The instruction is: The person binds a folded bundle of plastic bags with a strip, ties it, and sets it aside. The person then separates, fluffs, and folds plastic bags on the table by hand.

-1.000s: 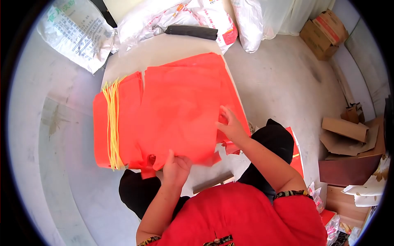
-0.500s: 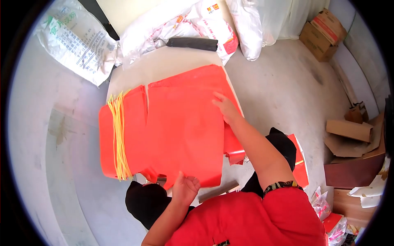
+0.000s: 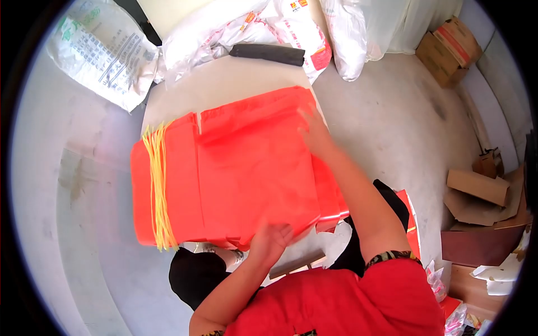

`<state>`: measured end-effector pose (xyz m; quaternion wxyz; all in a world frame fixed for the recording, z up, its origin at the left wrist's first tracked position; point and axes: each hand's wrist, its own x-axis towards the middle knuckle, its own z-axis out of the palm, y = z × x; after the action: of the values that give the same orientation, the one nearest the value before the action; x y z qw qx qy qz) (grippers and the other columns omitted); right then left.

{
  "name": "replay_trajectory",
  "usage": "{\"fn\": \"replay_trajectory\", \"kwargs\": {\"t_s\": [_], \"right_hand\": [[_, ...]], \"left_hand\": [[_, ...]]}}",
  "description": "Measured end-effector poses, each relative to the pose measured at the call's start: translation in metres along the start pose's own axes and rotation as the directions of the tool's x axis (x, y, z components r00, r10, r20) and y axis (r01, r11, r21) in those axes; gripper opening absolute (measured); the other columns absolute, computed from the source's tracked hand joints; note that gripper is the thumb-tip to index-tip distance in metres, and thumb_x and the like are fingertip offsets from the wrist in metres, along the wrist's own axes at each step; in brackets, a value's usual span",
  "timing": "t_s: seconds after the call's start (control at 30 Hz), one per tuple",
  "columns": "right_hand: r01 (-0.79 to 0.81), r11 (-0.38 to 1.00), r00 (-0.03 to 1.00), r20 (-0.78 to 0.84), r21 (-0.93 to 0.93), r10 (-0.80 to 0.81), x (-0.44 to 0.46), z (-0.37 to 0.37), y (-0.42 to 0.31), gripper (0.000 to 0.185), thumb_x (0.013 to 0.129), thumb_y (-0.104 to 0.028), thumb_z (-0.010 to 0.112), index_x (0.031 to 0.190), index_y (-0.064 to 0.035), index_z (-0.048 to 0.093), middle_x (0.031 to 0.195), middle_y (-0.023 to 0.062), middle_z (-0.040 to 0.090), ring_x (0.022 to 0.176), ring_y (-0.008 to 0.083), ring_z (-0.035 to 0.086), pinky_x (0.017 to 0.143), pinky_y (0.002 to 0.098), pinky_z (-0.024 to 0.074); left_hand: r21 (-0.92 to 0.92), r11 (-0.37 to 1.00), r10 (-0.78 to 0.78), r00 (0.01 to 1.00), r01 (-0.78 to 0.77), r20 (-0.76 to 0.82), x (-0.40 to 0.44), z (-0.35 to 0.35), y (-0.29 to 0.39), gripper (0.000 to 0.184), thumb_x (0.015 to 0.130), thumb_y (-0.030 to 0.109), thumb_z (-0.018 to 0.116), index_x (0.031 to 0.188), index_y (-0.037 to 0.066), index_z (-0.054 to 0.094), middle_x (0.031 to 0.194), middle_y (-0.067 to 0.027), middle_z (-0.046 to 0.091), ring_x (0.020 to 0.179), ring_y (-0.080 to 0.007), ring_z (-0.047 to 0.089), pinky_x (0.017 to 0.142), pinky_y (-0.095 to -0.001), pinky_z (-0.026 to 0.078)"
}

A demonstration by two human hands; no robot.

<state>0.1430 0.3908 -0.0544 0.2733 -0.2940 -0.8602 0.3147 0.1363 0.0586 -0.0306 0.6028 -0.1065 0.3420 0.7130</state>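
Observation:
A wide red sheet lies on a stack of similar red sheets, its surface rippled near the far side. My left hand is at the near edge of this sheet, fingers curled and closed on the edge. Over at the right edge, my right hand rests with its fingers apart, slightly blurred by motion. A bundle of yellow cords runs across the left part of the red stack, away from both hands.
The pale table carries the stack. A dark roll lies at its far end, by white printed sacks. Another white sack is at far left. Cardboard boxes and an opened carton stand on the right.
The near edge of the top red sheet has shifted right and away from me, and ripples have formed. My left hand has moved right; my right hand slightly right and farther away.

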Motion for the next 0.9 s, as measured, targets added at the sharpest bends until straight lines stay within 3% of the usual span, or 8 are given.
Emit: {"fn": "replay_trajectory", "kwargs": {"t_s": [0.07, 0.17, 0.3, 0.5, 0.57, 0.6, 0.77, 0.9], "right_hand": [[0.036, 0.998, 0.996, 0.083, -0.047, -0.032, -0.037, -0.012, -0.019, 0.058, 0.095, -0.015, 0.066, 0.15, -0.0066, 0.048, 0.165, 0.0235, 0.026, 0.149, 0.04, 0.034, 0.121, 0.0456, 0.0331], [-0.082, 0.996, 0.982, 0.175, 0.044, 0.073, -0.068, -0.018, -0.022, 0.06, 0.095, -0.018, 0.067, 0.15, -0.0065, 0.047, 0.164, 0.0246, 0.027, 0.15, 0.0399, 0.032, 0.122, 0.0447, 0.0318], [0.017, 0.999, 0.983, 0.183, -0.044, -0.009, -0.093, -0.015, -0.014, 0.052, 0.095, -0.018, 0.067, 0.144, -0.0052, 0.055, 0.161, 0.0242, 0.033, 0.149, 0.0396, 0.034, 0.121, 0.0446, 0.0328], [0.206, 0.971, 0.909, 0.39, -0.124, -0.143, -0.089, -0.021, -0.04, 0.043, 0.095, -0.019, 0.068, 0.135, -0.005, 0.063, 0.151, 0.0174, 0.05, 0.146, 0.0388, 0.038, 0.119, 0.0449, 0.0357], [0.251, 0.955, 0.851, 0.506, -0.158, -0.14, -0.084, -0.024, -0.063, 0.043, 0.095, -0.02, 0.068, 0.135, -0.0059, 0.063, 0.149, 0.0155, 0.053, 0.146, 0.0386, 0.039, 0.119, 0.0449, 0.0364], [0.264, 0.951, 0.859, 0.489, -0.163, -0.154, -0.086, -0.019, -0.062, 0.043, 0.094, -0.021, 0.068, 0.135, -0.0062, 0.064, 0.15, 0.0156, 0.053, 0.146, 0.0386, 0.039, 0.118, 0.045, 0.0364], [0.318, 0.906, 0.828, 0.547, -0.279, -0.122, -0.084, -0.001, -0.07, 0.047, 0.094, -0.025, 0.069, 0.137, -0.008, 0.062, 0.155, 0.0178, 0.046, 0.146, 0.0399, 0.037, 0.119, 0.0458, 0.036], [0.053, 0.989, 0.94, 0.341, -0.139, -0.003, -0.093, 0.003, -0.052, 0.052, 0.094, -0.025, 0.069, 0.143, -0.0091, 0.057, 0.16, 0.0208, 0.038, 0.147, 0.04, 0.036, 0.118, 0.0467, 0.0361]], "left_hand": [[0.015, 1.0, -0.012, 1.0, 0.011, 0.012, 0.0, 0.003, -0.003, 0.056, 0.111, 0.047, 0.038, 0.137, -0.002, 0.049, 0.142, -0.0189, 0.053, 0.128, -0.0333, 0.053, 0.107, -0.045, 0.046], [0.045, 0.999, -0.031, 0.999, 0.029, 0.029, 0.003, -0.013, -0.008, 0.057, 0.111, 0.048, 0.035, 0.136, -0.002, 0.05, 0.145, -0.02, 0.05, 0.132, -0.0347, 0.051, 0.112, -0.0464, 0.043], [-0.001, 0.999, -0.038, 0.998, 0.038, 0.042, 0.0, -0.028, -0.012, 0.049, 0.112, 0.046, 0.036, 0.133, 0.004, 0.05, 0.13, -0.0187, 0.061, 0.115, -0.032, 0.061, 0.102, -0.0426, 0.05], [0.021, 0.998, -0.059, 0.997, 0.06, -0.042, -0.006, -0.026, -0.022, 0.05, 0.111, 0.046, 0.036, 0.133, 0.004, 0.05, 0.13, -0.0187, 0.061, 0.116, -0.0328, 0.061, 0.102, -0.0429, 0.05], [0.039, 0.999, -0.035, 0.997, 0.038, -0.064, -0.006, -0.025, -0.023, 0.065, 0.111, 0.048, 0.036, 0.138, -0.011, 0.041, 0.144, -0.028, 0.047, 0.132, -0.0395, 0.049, 0.112, -0.0476, 0.042], [0.043, 0.999, -0.02, 0.997, 0.023, -0.078, -0.006, -0.025, -0.024, 0.073, 0.111, 0.048, 0.035, 0.14, -0.019, 0.037, 0.151, -0.0327, 0.04, 0.139, -0.0428, 0.043, 0.117, -0.0499, 0.038], [0.091, 0.994, -0.059, 0.998, 0.058, 0.006, -0.007, -0.022, -0.02, 0.066, 0.112, 0.046, 0.036, 0.144, -0.012, 0.037, 0.154, -0.0295, 0.04, 0.141, -0.0408, 0.044, 0.117, -0.0489, 0.037], [0.137, 0.986, -0.109, 0.991, 0.098, 0.078, -0.004, -0.032, -0.027, 0.059, 0.111, 0.046, 0.035, 0.145, -0.002, 0.042, 0.151, -0.0213, 0.047, 0.139, -0.0374, 0.047, 0.116, -0.0484, 0.037]]}}
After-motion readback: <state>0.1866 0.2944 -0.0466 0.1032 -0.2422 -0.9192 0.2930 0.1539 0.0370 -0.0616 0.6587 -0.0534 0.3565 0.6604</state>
